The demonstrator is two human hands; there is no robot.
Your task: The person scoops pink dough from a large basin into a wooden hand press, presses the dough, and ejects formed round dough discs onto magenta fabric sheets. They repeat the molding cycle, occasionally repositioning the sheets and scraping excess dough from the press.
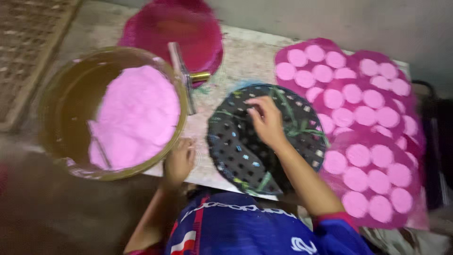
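The right hand (265,120) rests on the round black perforated disc (245,156) at the middle, its fingers curled and pinching at the surface. The left hand (179,160), loosely closed, sits on the near table edge (240,61), beside the tub of pink powder (134,115) at left. Pink discs (363,137) cover the right side; a magenta basin (179,28) stands far.

Round black perforated disc (245,151) with colour specks, flat on the tabletop.
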